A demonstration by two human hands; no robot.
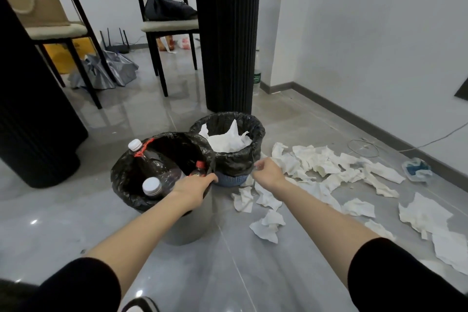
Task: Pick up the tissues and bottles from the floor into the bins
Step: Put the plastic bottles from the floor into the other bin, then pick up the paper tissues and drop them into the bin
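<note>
The left hand point(193, 186) grips the near rim of the grey bin point(192, 225), fingers curled over its black liner; three bottles point(152, 163) stand inside (two white caps, one red). The right hand point(267, 172) is at the near side of the blue bin point(231, 179), which touches the grey one; its fingers curl by the liner, but whether they pinch it I cannot tell. White tissues point(225, 142) fill that bin, and crumpled tissues point(316, 159) litter the floor point(76, 210) to its right.
</note>
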